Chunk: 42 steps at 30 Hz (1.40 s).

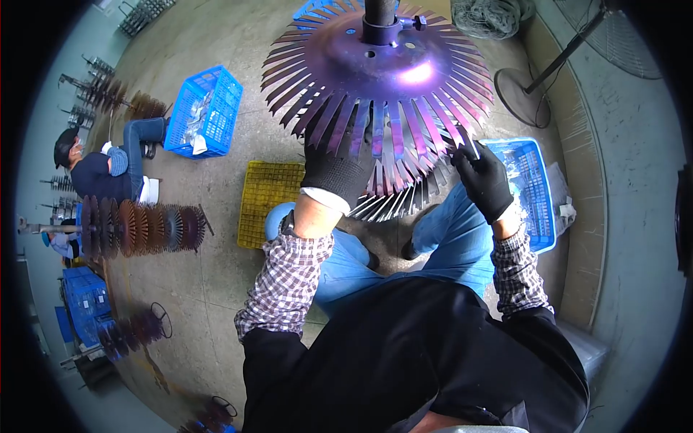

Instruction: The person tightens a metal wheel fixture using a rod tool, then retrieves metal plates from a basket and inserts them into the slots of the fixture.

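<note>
Purple disc: The purple disc (332, 61) is hanging from an upright shaft (379, 10) in front of the person, its slotted blades fanning out all round and a side bolt (419, 23) sticking out from the collar.
Left hand: The gloved left hand (333, 164) is reaching up beneath the blades; its fingers are hiding there, so whether they are gripping anything cannot be told.
Right hand: The gloved right hand (485, 179) is working apart from the left, at the disc's near right edge, its fingertips apparently pinching a thin pale piece (474, 149).
Good handling: Careful work would be keeping the left hand steady underneath while the right is guiding the piece in line with a single slot, pressing lightly, so that no neighbouring blade is bending.
Blades: They are tapering inward to a smooth dish and ending in notched, sharp-looking tips (the gloves are probably earning their keep).
Surface: The metal is shining violet and blue, a white glare blooming on the dish; the lower silvery blades (390, 206) are looking plainer.
Blue crate: The open-lattice blue crate (546, 189) is standing beside the right hand, holding shiny pieces.
Yellow crate: The gridded yellow crate (254, 216) is sitting on the concrete floor (191, 263), beyond the left forearm.
</note>
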Motion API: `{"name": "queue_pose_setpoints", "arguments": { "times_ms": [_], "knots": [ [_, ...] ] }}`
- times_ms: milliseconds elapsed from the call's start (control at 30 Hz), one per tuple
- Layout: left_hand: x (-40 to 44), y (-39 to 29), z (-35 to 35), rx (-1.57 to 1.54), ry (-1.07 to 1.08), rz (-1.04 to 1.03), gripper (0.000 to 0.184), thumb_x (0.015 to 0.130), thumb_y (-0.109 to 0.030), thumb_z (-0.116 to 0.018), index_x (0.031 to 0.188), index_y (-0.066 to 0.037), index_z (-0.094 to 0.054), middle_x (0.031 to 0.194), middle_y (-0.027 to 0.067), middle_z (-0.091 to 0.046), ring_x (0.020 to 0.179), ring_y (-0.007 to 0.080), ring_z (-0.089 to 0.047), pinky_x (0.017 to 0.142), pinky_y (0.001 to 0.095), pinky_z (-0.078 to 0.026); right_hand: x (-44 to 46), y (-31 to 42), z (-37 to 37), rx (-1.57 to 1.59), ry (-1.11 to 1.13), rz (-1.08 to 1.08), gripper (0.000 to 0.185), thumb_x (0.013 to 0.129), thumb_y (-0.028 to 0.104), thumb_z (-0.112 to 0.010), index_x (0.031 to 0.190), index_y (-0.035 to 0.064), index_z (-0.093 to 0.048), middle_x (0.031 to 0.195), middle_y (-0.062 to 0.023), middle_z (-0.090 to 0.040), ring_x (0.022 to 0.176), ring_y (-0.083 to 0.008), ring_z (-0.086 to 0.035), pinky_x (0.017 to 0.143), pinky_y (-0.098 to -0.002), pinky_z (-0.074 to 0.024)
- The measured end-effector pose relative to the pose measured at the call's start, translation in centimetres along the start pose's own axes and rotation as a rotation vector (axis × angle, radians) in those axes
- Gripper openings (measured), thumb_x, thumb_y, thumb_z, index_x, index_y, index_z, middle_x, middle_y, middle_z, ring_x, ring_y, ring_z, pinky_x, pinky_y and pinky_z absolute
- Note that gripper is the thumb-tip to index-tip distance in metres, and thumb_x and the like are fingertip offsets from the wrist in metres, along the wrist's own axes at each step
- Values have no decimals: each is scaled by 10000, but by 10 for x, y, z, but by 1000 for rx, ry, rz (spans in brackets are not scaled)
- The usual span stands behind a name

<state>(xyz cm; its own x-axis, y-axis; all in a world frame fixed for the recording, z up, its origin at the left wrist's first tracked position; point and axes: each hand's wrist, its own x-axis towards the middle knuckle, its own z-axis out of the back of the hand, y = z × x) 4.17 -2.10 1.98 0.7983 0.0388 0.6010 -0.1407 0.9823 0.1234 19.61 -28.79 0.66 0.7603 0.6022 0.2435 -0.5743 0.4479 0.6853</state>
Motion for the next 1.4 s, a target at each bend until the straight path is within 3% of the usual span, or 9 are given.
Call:
{"name": "queue_pose_setpoints", "arguments": {
  "times_ms": [100,233,567,933,1067,1133,1233,1300,1400],
  "knots": [
    [3,-2,1,2,-29,20,662,879,-175,-773,1513,-88,-606,1554,158,-584,1425,353,-563,1182,529,-446,-1,0,1,-18,9,-15,147,1039,152,-695,1126,54,-762,938,-92,-759,744,-209,-649,706,-333,-523],
    [2,0,-8,51,-122,-45,693,866,-150,-714,1534,-45,-560,1543,279,-529,1404,452,-554,1164,573,-485,-1,-2,-1,5,-4,11,150,1036,155,-697,1131,59,-761,931,-93,-756,742,-209,-648,707,-336,-524],
    [6,-1,-7,5,-127,-32,618,887,-170,-716,1481,-49,-597,1529,249,-550,1393,415,-567,1149,564,-497,-2,3,-1,-61,11,7,199,1049,182,-701,1161,28,-757,926,-98,-756,737,-223,-653,720,-348,-536],
    [1,7,-28,19,-47,-13,552,930,-173,-684,1464,-60,-607,1557,253,-559,1401,445,-576,1140,557,-511,2,13,0,37,54,-151,214,1041,217,-711,1159,46,-760,896,-111,-745,726,-230,-652,715,-360,-534],
    [0,16,-39,65,-101,-25,539,948,-167,-657,1472,-56,-600,1570,258,-551,1396,437,-587,1129,550,-524,1,-2,-7,-50,53,-63,217,1047,243,-705,1105,41,-761,864,-126,-738,709,-243,-650,691,-379,-528],
    [5,21,-33,137,26,-70,541,951,-151,-645,1480,-55,-579,1576,254,-548,1386,411,-599,1114,530,-539,2,0,-3,-36,31,-29,221,1049,247,-702,1087,36,-760,856,-129,-737,699,-247,-648,684,-384,-526],
    [0,29,-35,319,-83,-206,566,950,-138,-637,1504,-62,-548,1570,253,-551,1374,393,-609,1090,519,-552,4,2,3,10,5,91,245,1056,258,-695,1032,21,-755,831,-137,-732,672,-258,-642,665,-398,-522],
    [8,22,-12,396,-139,-226,579,893,-157,-744,1444,-46,-603,1343,195,-662,1162,342,-681,1034,493,-571,9,-1,8,15,6,76,249,1054,260,-693,1023,21,-756,833,-136,-733,667,-260,-641,662,-400,-524],
    [5,20,11,487,14,-228,605,930,-161,-706,1511,-66,-567,1401,200,-650,1171,340,-682,1040,481,-571,16,-7,10,39,94,78,261,1047,268,-690,997,21,-758,837,-130,-737,654,-267,-640,655,-404,-528]
  ]
}}
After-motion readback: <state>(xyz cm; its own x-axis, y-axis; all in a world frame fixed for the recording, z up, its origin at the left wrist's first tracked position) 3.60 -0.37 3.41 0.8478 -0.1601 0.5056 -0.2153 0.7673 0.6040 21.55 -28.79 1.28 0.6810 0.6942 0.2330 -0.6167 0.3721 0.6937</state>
